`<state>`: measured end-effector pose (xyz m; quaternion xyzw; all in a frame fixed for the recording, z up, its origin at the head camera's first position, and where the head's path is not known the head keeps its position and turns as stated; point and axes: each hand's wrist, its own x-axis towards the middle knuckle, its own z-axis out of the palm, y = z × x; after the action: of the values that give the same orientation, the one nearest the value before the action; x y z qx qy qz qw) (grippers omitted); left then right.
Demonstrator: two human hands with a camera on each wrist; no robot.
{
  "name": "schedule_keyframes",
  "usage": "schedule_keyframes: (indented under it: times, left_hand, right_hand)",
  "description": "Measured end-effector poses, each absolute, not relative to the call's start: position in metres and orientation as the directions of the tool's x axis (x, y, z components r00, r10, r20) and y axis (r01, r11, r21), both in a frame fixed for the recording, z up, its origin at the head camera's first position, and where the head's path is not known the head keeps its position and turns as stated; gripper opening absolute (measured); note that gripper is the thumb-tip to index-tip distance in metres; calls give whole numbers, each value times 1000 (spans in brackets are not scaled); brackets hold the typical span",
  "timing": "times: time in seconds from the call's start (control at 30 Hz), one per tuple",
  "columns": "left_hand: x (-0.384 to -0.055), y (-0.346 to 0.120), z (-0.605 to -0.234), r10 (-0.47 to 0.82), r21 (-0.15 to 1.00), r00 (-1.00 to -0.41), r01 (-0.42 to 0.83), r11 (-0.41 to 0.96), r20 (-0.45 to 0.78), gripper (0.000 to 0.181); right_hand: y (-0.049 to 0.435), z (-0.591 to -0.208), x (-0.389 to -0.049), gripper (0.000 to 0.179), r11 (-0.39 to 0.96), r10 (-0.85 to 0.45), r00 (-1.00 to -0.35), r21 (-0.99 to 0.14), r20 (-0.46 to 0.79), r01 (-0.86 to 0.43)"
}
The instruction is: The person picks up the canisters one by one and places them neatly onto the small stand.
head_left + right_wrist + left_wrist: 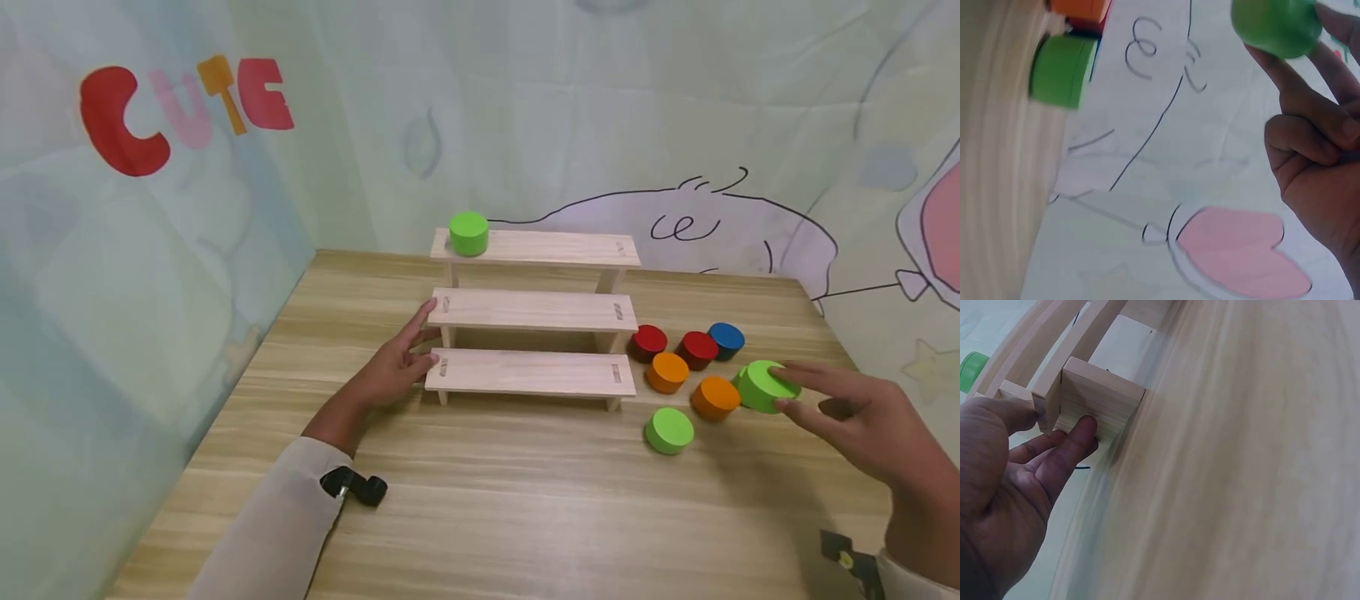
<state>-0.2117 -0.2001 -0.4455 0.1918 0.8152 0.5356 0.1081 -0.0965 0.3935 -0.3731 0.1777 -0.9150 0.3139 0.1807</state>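
A three-tier wooden stand (532,371) stands on the table. My left hand (392,367) holds its left end, thumb at the lowest shelf and a finger reaching to the middle one. In the left wrist view, fingertips lie by the end leg (1100,394). My right hand (862,408) pinches a green round block (763,387) between thumb and fingers, raised off the table; the right wrist view shows this block (1275,28) in the fingertips. Another green block (1060,70) sits on the table beyond it, mostly hidden in the head view. One green block (469,234) rests on the top shelf's left end.
Right of the stand lie two red blocks (699,350), a blue block (726,341), two orange blocks (716,398) and a green block (670,431). A printed cloth (525,125) hangs behind and at the sides of the wood-grain table (487,500).
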Motion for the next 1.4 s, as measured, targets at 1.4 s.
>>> schedule_keyframes:
  times: [1.4]
  left_hand:
    - [-214, -201, -449, 439, 906, -898, 211, 366, 32, 89]
  right_hand:
    - [215, -289, -208, 45, 553, 26, -927, -778, 374, -299]
